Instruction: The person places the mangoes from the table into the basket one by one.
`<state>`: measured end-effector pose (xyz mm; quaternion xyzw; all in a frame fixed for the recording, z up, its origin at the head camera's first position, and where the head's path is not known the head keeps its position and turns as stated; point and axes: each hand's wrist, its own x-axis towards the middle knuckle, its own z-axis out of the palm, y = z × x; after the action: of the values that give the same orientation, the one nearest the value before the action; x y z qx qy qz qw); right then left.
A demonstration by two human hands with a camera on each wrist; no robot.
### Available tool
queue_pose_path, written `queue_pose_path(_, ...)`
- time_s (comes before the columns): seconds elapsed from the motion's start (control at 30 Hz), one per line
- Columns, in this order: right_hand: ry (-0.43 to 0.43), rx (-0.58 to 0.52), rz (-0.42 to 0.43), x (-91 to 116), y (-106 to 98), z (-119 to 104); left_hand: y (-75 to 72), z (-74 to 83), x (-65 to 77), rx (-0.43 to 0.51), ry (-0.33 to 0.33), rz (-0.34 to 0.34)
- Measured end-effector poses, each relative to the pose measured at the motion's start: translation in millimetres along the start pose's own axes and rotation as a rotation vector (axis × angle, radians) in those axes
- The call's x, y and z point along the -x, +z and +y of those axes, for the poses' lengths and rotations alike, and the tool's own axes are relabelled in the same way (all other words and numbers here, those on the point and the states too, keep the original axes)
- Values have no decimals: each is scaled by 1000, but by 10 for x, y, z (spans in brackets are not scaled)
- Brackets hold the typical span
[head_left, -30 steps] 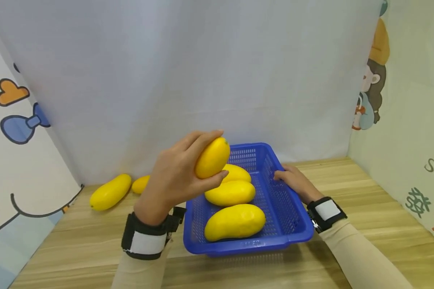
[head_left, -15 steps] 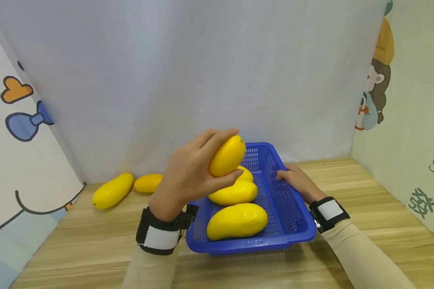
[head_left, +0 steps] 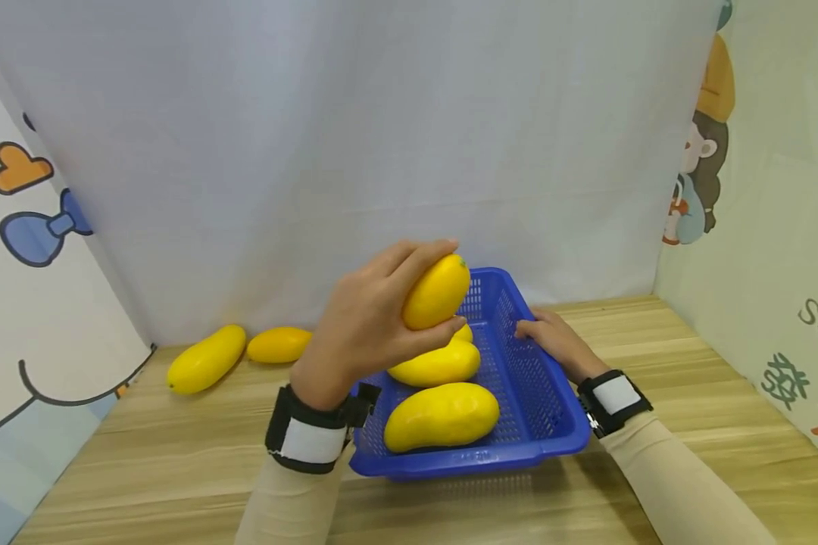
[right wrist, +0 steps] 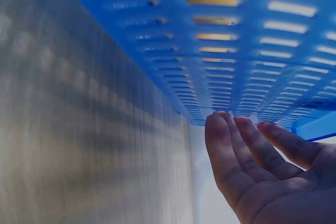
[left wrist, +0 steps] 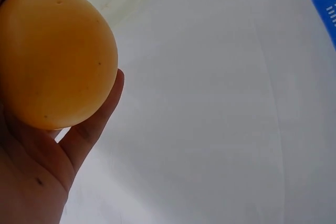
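Note:
My left hand (head_left: 371, 314) grips a smooth yellow oblong fruit (head_left: 438, 292), thumb below and fingers over its top, above the left side of a blue plastic basket (head_left: 473, 457). In the left wrist view this fruit (left wrist: 58, 56) fills the palm. At the basket's right wall, my right hand (head_left: 559, 342) holds the rim, its thumb hooked over the edge. The right wrist view shows that hand's fingers (right wrist: 218, 135) against the slotted outer wall. Inside the basket lie a front yellow fruit (head_left: 443, 416), a middle one (head_left: 443, 363), and a rear one mostly hidden behind my left hand.
Two more yellow fruits lie on the wooden table at the back left, a long one (head_left: 207, 359) and a smaller one (head_left: 279, 345). A white cloth (head_left: 313, 151) hangs behind the table. Printed panels (head_left: 757, 189) stand on both sides.
My left hand has moved right with the yellow fruit, farther over the basket, uncovering the smaller fruit on the table. My right hand keeps its place on the rim.

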<state>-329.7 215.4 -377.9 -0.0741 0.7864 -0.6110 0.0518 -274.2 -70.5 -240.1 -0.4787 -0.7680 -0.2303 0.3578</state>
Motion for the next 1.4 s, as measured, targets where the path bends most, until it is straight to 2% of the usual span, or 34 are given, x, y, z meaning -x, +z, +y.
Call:
queue_pose_path(0.27, 0, 0, 2, 15, -10, 14, 129, -68, 16, -24, -44, -75)
queue_pose_path(0.47, -10, 8, 15, 9, 5, 5, 259, -141, 33, -26, -75, -160)
queue_pose_path(0.77, -24, 9, -4, -1, 30, -25, 430, -226, 94, 10, -183, -297)
queue_pose_path(0.93, -29, 18, -2, -9, 31, -30, 486, -267, 117, 10, -246, -363)
queue_pose_path(1.2, -37, 16, 2, -12, 9, 2, 570, -332, 156, 20, -339, -516)
queue_pose_path(1.4, -31, 9, 3, -8, -2, 6, 609, -359, 173, 19, -348, -550)
